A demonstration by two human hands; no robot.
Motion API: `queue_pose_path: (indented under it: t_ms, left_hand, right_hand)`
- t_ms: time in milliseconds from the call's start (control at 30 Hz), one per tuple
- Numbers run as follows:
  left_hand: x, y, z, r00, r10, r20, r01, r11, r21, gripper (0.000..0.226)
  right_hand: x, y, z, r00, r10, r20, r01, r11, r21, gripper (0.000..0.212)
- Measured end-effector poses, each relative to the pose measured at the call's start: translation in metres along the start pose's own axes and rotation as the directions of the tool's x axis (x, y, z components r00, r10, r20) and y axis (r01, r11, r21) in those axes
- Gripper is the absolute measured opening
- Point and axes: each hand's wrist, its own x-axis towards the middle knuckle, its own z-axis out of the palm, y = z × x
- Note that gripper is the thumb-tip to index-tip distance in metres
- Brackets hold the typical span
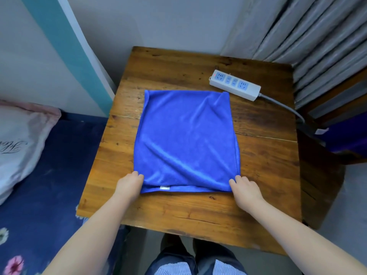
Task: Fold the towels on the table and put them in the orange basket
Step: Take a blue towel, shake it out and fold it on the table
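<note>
A blue towel (186, 139) lies folded double and flat in the middle of the wooden table (158, 211). A small white label shows at its near edge. My left hand (130, 185) pinches the near left corner of the towel's top layer. At the near right corner, my right hand (244, 188) grips the same layer. Both hands rest low on the table. No orange basket is in view.
A white power strip (235, 84) with a grey cable lies at the table's far right. A bed with a dark blue flowered sheet (39, 195) and a pillow (17, 143) is on the left. Grey curtains (309, 30) and a wooden chair (329, 108) stand on the right.
</note>
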Motion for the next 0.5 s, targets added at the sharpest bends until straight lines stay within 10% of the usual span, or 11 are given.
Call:
queue_pose_path:
  t_ms: [167, 333, 500]
  left_hand:
    - [-0.011, -0.003, -0.010, 0.997, -0.021, -0.078, 0.016, 0.998, -0.055, 0.009]
    - [-0.040, -0.007, -0.020, 0.931, 0.152, -0.332, -0.185, 0.980, -0.069, 0.038]
    - [-0.051, -0.001, -0.009, 0.936, 0.205, -0.286, -0.227, 0.973, -0.048, 0.046]
  right_hand:
    - [0.001, 0.014, -0.015, 0.999, -0.039, 0.002, 0.039, 0.999, -0.012, 0.025]
    - [-0.021, 0.026, -0.037, 0.916, -0.245, -0.316, 0.221, 0.969, -0.112, 0.039]
    - [-0.020, 0.029, -0.025, 0.961, -0.204, -0.186, 0.175, 0.971, -0.162, 0.015]
